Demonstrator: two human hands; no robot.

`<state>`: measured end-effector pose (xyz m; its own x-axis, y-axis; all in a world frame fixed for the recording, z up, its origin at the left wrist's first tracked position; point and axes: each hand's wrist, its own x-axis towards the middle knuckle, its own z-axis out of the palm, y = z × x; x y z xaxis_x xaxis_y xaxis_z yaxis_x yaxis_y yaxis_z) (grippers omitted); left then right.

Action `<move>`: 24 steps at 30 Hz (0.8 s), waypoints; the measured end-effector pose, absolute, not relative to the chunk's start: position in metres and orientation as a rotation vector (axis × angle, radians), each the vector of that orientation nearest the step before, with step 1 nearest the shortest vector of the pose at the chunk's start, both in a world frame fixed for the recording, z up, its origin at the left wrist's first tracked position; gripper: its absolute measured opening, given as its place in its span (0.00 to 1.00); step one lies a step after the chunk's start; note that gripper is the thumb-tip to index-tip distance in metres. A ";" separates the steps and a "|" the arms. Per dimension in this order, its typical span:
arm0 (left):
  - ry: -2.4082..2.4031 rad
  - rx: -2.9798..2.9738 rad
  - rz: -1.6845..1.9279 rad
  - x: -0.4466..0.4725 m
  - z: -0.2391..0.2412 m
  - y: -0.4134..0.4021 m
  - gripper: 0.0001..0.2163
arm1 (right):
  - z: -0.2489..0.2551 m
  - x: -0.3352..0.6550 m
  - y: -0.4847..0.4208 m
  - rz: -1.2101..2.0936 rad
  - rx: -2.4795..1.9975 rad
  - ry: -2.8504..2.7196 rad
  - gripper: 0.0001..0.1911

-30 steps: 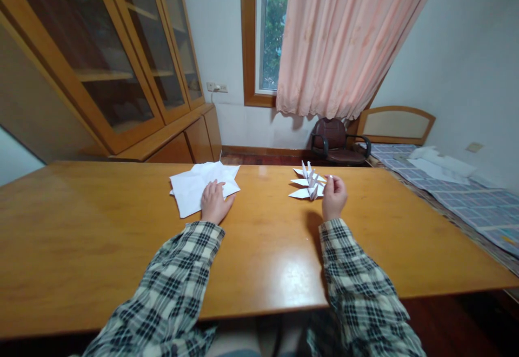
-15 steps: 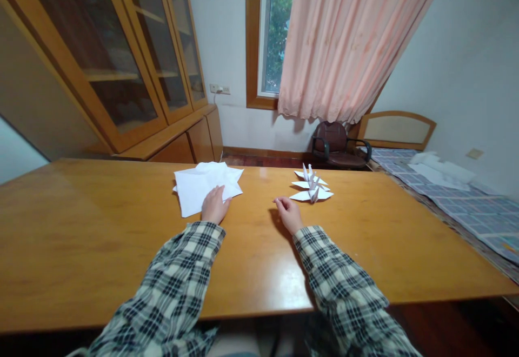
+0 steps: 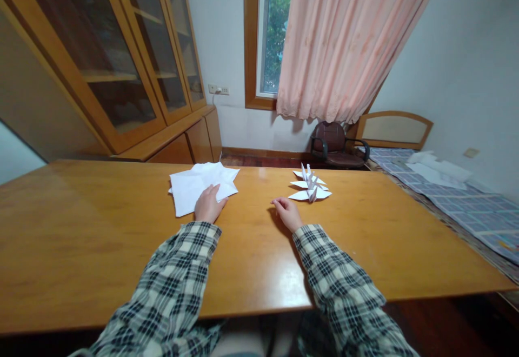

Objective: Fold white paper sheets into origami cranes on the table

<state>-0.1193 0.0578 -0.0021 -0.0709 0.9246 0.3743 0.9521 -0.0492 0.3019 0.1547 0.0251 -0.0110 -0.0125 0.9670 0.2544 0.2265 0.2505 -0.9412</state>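
Note:
A loose pile of white paper sheets [image 3: 188, 188] lies on the wooden table, its corners fanned out at different angles. My left hand [image 3: 210, 204] rests on the pile's near right part, fingers stretched over the top sheet and thumb apart. To the right, several folded white paper cranes [image 3: 310, 194] stand in a row one behind another, wings spread sideways. Just in front and left of them, my right hand [image 3: 287, 212] lies on the table with its fingers curled together. Nothing shows in it, and it does not touch the cranes.
The wooden table [image 3: 251, 259] spans the view, its near edge before my lap. Behind it are a glass-door cabinet [image 3: 133, 65] on the left, a brown armchair [image 3: 332, 143] and a pink curtain [image 3: 344, 43]. A bed [image 3: 450, 200] stands along the right.
My left hand and the paper pile have shifted slightly to the left. The right hand stays nearly where it was, and the cranes have not moved on the table.

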 end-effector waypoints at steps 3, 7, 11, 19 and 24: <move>-2.147 -2.073 -0.731 -0.119 -0.002 0.059 0.26 | -0.011 0.155 0.025 0.901 -1.176 -1.468 0.15; -2.178 -2.035 -0.690 -0.118 -0.002 0.060 0.25 | -0.011 0.155 0.024 0.915 -1.178 -1.466 0.17; -2.186 -1.998 -0.675 -0.119 -0.002 0.059 0.25 | -0.012 0.155 0.025 0.917 -1.164 -1.475 0.17; -2.293 -1.952 -0.596 -0.119 0.002 0.056 0.28 | -0.012 0.156 0.024 0.972 -1.172 -1.449 0.17; -2.396 -1.986 -0.604 -0.119 0.002 0.058 0.26 | -0.012 0.156 0.025 0.985 -1.166 -1.450 0.17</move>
<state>-0.1195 0.0579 0.0019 -0.2149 0.9523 0.2167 0.9412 0.1427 0.3062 0.1558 0.0245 -0.0118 -0.0466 0.9784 0.2015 0.1732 0.2065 -0.9630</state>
